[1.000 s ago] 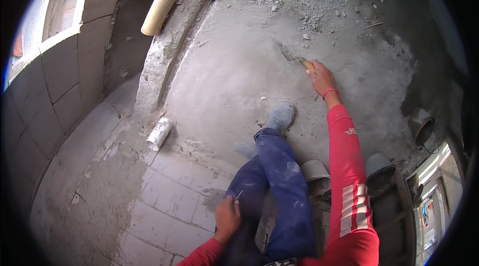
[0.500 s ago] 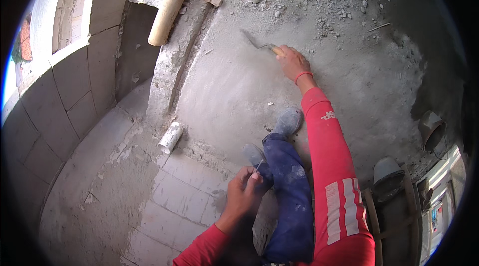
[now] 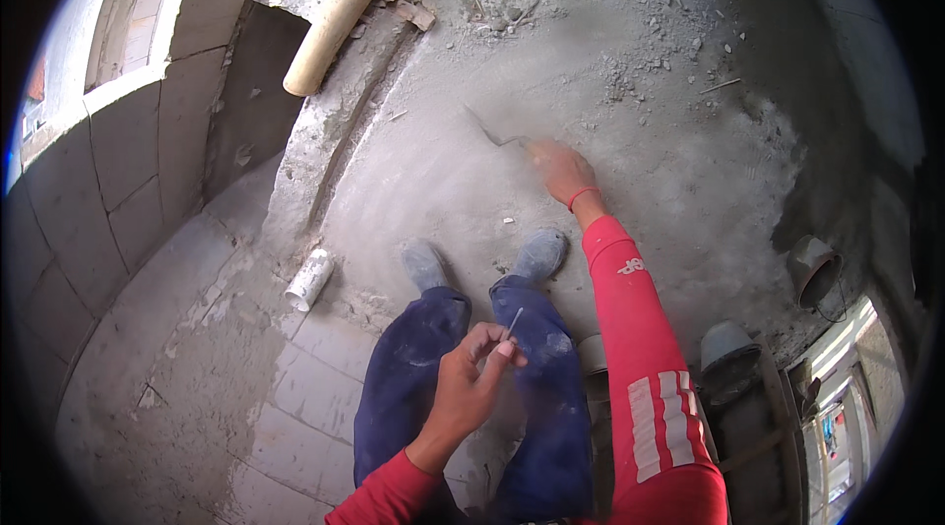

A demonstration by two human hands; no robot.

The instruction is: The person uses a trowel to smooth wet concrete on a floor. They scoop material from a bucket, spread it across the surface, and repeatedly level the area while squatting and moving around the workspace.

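My right hand (image 3: 563, 174) is closed round the handle of a trowel (image 3: 484, 128). Its narrow blade points to the far left, at the dusty grey floor surface (image 3: 423, 192). Whether the blade touches the floor I cannot tell. Close to my body, my left hand (image 3: 463, 397) pinches a thin grey rod (image 3: 516, 318) between thumb and fingers; it sticks up over my knees. Both arms are in red sleeves.
A pale pipe (image 3: 345, 18) crosses a raised concrete ledge (image 3: 313, 146) at the far left. A short white pipe piece (image 3: 310, 280) lies near my left foot (image 3: 425, 264). Rubble (image 3: 645, 72) is scattered at the back. Buckets (image 3: 729, 346) stand right.
My right hand has drawn the trowel nearer to me. My left foot has stepped forward and to the left. The left hand still pinches the rod, and the view has shifted slightly.
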